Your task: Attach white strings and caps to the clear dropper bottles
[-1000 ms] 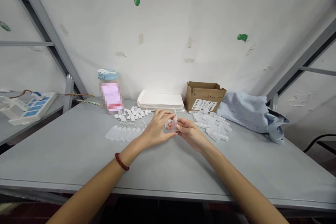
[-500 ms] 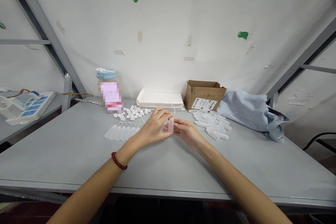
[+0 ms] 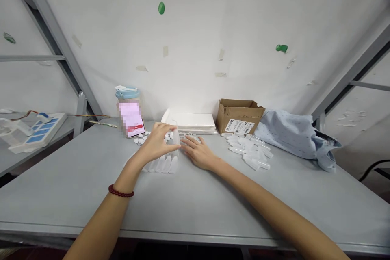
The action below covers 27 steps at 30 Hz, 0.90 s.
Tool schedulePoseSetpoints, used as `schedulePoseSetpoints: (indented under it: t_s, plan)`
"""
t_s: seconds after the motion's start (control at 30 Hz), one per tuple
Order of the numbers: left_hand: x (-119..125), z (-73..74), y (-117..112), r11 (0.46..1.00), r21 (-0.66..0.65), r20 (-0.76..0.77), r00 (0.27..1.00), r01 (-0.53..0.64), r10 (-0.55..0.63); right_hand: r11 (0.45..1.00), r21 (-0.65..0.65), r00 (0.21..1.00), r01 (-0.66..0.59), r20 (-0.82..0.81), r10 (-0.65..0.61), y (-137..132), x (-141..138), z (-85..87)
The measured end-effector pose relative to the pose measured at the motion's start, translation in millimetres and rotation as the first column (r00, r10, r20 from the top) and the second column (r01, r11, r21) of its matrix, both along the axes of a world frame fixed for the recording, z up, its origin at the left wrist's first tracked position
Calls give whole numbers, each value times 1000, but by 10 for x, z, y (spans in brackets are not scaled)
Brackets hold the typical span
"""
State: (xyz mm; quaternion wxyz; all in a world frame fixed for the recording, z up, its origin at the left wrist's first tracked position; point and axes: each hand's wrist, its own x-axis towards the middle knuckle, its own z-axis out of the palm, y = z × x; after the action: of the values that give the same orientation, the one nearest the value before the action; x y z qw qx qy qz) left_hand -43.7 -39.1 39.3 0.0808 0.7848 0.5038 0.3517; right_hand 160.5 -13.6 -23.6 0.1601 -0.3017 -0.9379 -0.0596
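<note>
My left hand point(image 3: 157, 143) pinches a small translucent dropper bottle point(image 3: 176, 137) by its body, just above the right end of a row of similar bottles point(image 3: 164, 165) lying on the grey table point(image 3: 91, 178). A red bead bracelet point(image 3: 121, 191) sits on that wrist. My right hand point(image 3: 198, 152) lies flat beside the row with fingers stretched out, holding nothing. Small white caps point(image 3: 140, 139) are scattered behind my left hand.
A pile of clear tubes point(image 3: 251, 150) lies right of centre. At the back stand a jar with a blue lid point(image 3: 128, 107), a stack of white sheets point(image 3: 191, 122), a cardboard box point(image 3: 239, 115) and a blue cloth point(image 3: 292, 134). A white device point(image 3: 33, 130) rests on the left bench.
Both hands held the bottle between them at table centre. Now my left hand has carried it left to the row, and my right hand has let go and lies flat.
</note>
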Motion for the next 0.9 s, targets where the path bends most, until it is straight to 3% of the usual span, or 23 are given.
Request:
schedulePoseSetpoints:
  t_s: [0.13, 0.33, 0.57, 0.7, 0.83, 0.9]
  plan:
    - [19, -23, -21, 997, -61, -16, 999, 44, -45, 995, 96, 996, -11, 87, 3, 170, -10, 29]
    - [121, -51, -108, 964, -218, -148, 971, 154, -188, 989, 143, 992, 27, 122, -45, 258, 305, 50]
    - [175, -77, -138, 919, -371, -267, 932, 135, -245, 977, 154, 989, 144, -49, -138, 258, 471, -11]
    - [167, -74, -132, 885, -445, -297, 910, 137, -290, 987, 112, 984, 117, -150, -100, 174, 452, -39]
    - [187, -64, -142, 877, -463, -326, 895, 129, -304, 999, -20, 997, 51, -48, -52, 50, 356, 12]
    - [203, -59, -149, 877, -465, -342, 888, 125, -308, 989, -105, 995, 102, 17, -101, 24, 300, 34]
